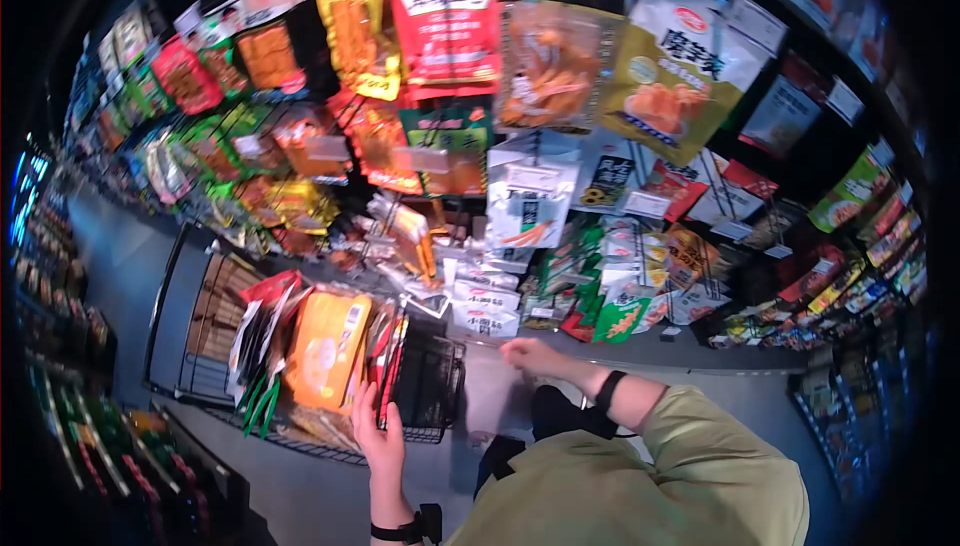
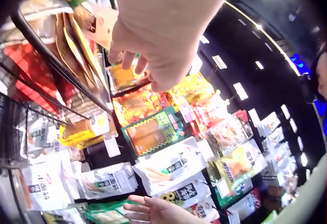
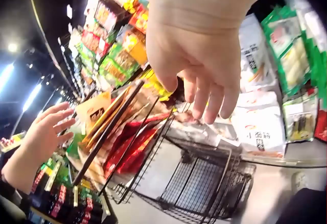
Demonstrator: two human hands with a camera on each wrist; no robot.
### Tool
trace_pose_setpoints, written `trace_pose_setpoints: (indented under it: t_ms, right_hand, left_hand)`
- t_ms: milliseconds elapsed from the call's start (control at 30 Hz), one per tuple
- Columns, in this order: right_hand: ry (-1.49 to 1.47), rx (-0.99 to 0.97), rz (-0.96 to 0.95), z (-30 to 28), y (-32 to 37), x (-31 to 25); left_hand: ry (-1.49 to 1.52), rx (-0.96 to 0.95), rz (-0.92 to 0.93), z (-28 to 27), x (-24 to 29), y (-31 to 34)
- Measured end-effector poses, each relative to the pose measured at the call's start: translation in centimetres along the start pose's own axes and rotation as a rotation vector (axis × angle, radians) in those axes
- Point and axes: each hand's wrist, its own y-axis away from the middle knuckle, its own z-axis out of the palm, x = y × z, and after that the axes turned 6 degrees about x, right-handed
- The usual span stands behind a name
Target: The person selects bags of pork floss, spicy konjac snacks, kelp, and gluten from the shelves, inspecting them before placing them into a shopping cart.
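My left hand [image 1: 380,436] is raised beside the loaded shopping cart, fingers loosely extended and holding nothing; an orange package [image 1: 328,348] stands in the cart right by it. In the left wrist view the same hand [image 2: 153,40] hangs above the cart's rim with fingers slightly bent. My right hand [image 1: 535,356] is over the floor between the cart and the shelf, nothing in it. The right wrist view shows that hand [image 3: 196,71] with fingers relaxed and hanging, near white packages [image 3: 258,124].
The cart's black wire basket [image 1: 425,386] has red, orange and dark packages in it. Snack bags hang in rows on the shelf ahead, among them a red bag [image 1: 447,31] and a white bag [image 1: 532,191]. Another shelf [image 1: 130,446] stands at the lower left.
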Motion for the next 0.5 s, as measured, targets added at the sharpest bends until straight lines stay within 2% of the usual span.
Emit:
trace_pose_setpoints:
  t_ms: [67,100,167,233,267,300,333,367,500]
  right_hand:
    - [-0.042,0.186,-0.056,-5.7,1.9,-0.9]
    - [-0.073,0.298,-0.139,-8.3,3.2,-3.2]
    - [-0.119,0.460,-0.154,-13.4,4.6,-4.8]
    - [-0.164,0.661,-0.276,-17.7,4.5,-5.6]
    - [-0.121,0.760,-0.294,-19.7,4.4,-6.2]
    - [-0.078,0.858,-0.311,-21.6,4.4,-7.1]
    - [-0.093,0.926,-0.424,-23.6,3.0,-6.7]
    - [-0.149,0.932,-0.511,-25.4,2.1,-6.0]
    - [-0.135,1.010,-0.473,-28.9,2.3,-9.6]
  left_hand:
    - [0.088,-0.065,0.059,2.8,2.2,-1.3]
    - [0.151,-0.098,0.059,4.4,3.2,-1.7]
    - [0.287,-0.214,-0.009,7.6,5.7,-2.5]
    - [0.340,-0.337,0.037,10.4,9.1,-3.6]
    - [0.330,-0.385,0.102,11.9,10.8,-4.4]
    - [0.351,-0.444,0.087,13.5,12.4,-5.0]
    - [0.362,-0.492,0.116,15.1,13.9,-5.7]
    - [0.372,-0.539,0.139,16.9,15.3,-6.4]
    - [0.437,-0.668,0.228,24.7,19.2,-8.7]
